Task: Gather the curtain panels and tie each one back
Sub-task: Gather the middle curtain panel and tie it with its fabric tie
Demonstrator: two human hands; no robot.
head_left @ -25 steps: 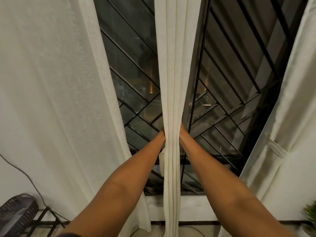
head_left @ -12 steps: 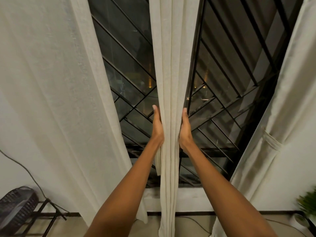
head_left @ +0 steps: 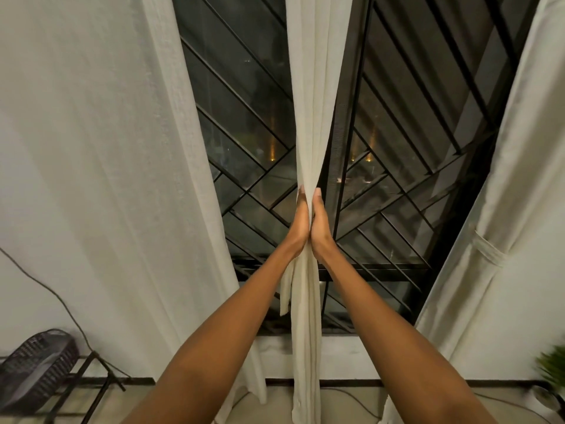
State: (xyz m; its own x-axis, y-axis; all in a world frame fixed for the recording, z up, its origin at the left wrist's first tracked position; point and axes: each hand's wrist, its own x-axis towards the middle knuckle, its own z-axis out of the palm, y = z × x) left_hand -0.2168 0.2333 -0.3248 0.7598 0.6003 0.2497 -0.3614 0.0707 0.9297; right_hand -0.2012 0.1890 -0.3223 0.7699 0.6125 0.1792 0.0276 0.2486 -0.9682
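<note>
A narrow cream middle curtain panel [head_left: 312, 102] hangs in front of the dark window. My left hand [head_left: 300, 223] and my right hand [head_left: 319, 223] press together around it at mid height, squeezing the cloth into a tight bunch; the fingers behind the cloth are hidden. A loose strip of the same cloth [head_left: 285, 289] dangles just below my left wrist. The wide left curtain panel [head_left: 107, 179] hangs loose. The right curtain panel [head_left: 519, 148] is gathered, with a cloth tie-back [head_left: 489, 250] wrapped around it.
The window has a black metal grille [head_left: 412, 166] with diagonal bars above a white sill [head_left: 351, 356]. A dark fan [head_left: 36, 365] sits on a black rack at lower left, with a cable running up the wall. A green plant [head_left: 550, 365] stands at lower right.
My hands moved from the two sides of the middle panel toward each other and now meet, pinching the cloth much narrower. The camera tilted slightly upward.
</note>
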